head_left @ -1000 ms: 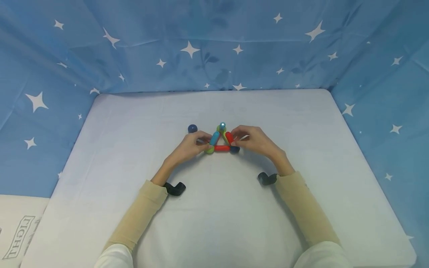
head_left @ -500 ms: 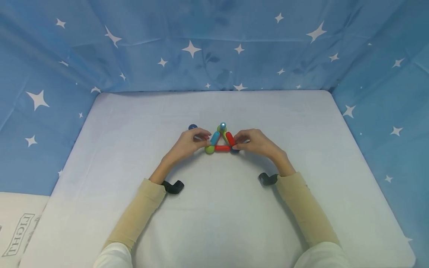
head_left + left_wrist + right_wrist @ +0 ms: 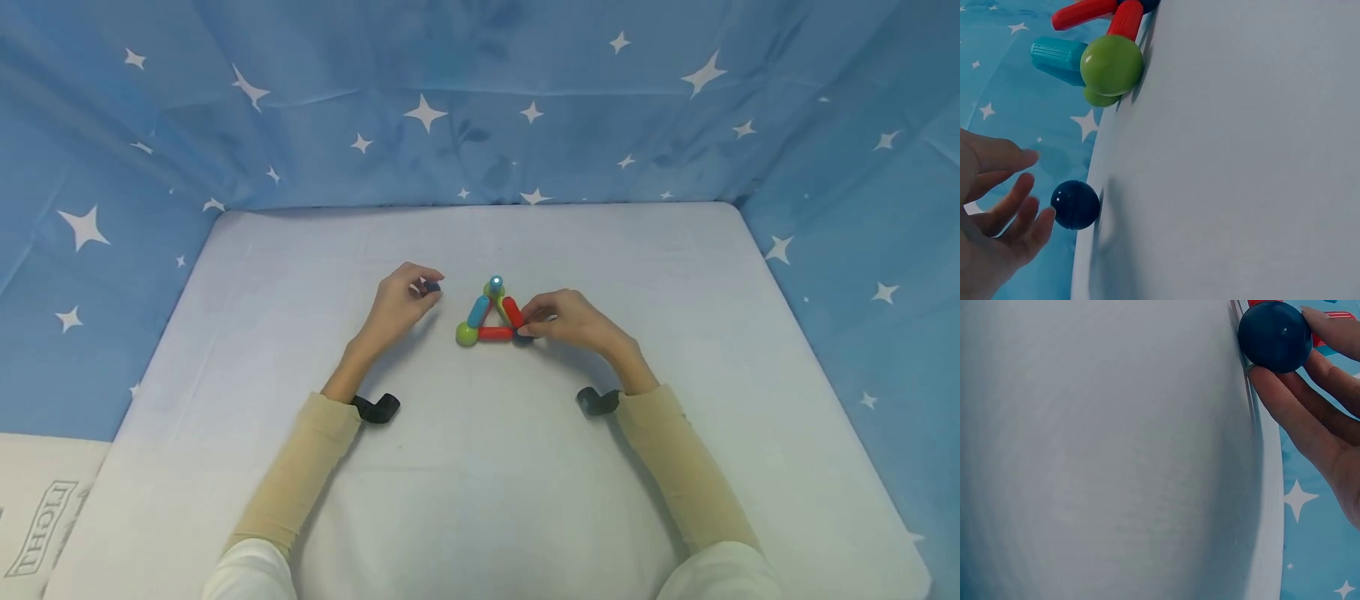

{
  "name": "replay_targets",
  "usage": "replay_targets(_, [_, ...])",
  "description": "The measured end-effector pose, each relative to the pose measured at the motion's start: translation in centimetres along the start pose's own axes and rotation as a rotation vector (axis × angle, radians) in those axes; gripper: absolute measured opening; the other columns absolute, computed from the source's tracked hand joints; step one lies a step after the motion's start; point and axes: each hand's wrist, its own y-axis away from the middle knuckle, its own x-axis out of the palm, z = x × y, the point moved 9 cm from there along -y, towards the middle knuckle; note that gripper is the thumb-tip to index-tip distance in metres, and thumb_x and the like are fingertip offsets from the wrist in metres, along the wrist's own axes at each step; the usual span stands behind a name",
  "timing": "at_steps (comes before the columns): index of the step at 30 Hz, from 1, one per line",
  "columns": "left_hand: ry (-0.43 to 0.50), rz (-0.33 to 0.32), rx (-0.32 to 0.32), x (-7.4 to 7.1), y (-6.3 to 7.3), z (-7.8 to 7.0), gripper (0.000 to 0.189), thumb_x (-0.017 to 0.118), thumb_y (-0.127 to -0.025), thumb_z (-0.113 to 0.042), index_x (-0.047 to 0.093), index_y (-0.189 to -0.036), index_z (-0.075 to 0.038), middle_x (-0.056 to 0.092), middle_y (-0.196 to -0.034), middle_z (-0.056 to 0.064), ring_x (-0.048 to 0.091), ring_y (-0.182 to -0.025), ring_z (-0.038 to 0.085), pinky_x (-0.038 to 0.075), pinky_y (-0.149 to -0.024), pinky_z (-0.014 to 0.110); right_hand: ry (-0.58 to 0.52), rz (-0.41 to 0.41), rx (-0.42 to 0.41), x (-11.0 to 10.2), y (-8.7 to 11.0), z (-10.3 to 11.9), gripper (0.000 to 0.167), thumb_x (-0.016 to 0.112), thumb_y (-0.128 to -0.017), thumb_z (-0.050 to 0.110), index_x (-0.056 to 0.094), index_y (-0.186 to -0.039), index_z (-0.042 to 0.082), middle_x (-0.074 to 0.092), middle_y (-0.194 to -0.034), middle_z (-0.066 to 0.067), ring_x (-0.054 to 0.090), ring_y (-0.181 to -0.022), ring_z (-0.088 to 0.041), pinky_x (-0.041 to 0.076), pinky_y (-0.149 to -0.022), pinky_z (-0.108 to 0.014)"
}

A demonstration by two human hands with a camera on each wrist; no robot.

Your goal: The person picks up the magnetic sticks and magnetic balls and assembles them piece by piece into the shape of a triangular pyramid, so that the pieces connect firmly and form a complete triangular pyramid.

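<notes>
Magnetic rods and balls form a triangle at mid-table. A green ball [image 3: 467, 335] is its left corner, with a red rod [image 3: 495, 333] along the front. A light blue rod [image 3: 478, 312] and a second red rod [image 3: 513, 312] run to the back corner, where another light blue piece [image 3: 497, 282] stands up. My right hand [image 3: 573, 321] holds the dark blue ball [image 3: 1275, 337] at the right corner between thumb and fingers. Left of the triangle, my left hand [image 3: 393, 304] reaches around a loose dark blue ball [image 3: 1075, 205], its fingertips right at the ball, thumb apart from it.
A white-covered table [image 3: 480, 483] lies under everything. Blue star-patterned curtain [image 3: 480, 100] encloses its back and sides. Black wrist devices [image 3: 378, 408] stick out near both sleeves. A pale printed item [image 3: 45, 517] lies at the lower left.
My left hand has left the triangle's green corner and moved left and back to the loose dark blue ball. My right hand has shifted slightly down onto the right corner ball.
</notes>
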Motion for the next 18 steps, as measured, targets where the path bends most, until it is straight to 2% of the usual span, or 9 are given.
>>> replay_targets(5, [-0.041,-0.006,-0.018,-0.4,-0.5,0.5,0.031,0.072,-0.093,-0.003,0.069,-0.123,0.001,0.061,-0.123,0.021,0.059,-0.105,0.034,0.053,-0.090,0.046,-0.009,0.000,0.000,0.1,-0.1,-0.1,0.029,0.076,-0.093,0.023,0.073,-0.119,0.009,0.074,-0.115,-0.006,0.064,-0.105,-0.025,0.055,-0.092,-0.042])
replay_targets(13, [-0.019,0.083,-0.168,0.4,-0.8,2.4,0.041,0.074,-0.093,-0.007,0.064,-0.132,-0.001,0.057,-0.134,0.021,0.063,-0.114,0.038,0.054,-0.098,0.048,-0.004,-0.001,-0.001,0.1,-0.1,-0.1,0.029,0.076,-0.093,0.023,0.073,-0.119,0.009,0.074,-0.114,-0.005,0.064,-0.104,-0.025,0.055,-0.092,-0.042])
replay_targets(18, [-0.029,0.112,-0.207,1.0,-0.9,3.0,0.043,0.075,-0.093,-0.009,0.064,-0.134,-0.002,0.059,-0.136,0.019,0.063,-0.116,0.036,0.053,-0.101,0.046,-0.007,0.004,0.003,0.1,0.0,0.0,0.030,0.076,-0.093,0.023,0.073,-0.120,0.009,0.074,-0.116,-0.006,0.063,-0.104,-0.025,0.055,-0.092,-0.041])
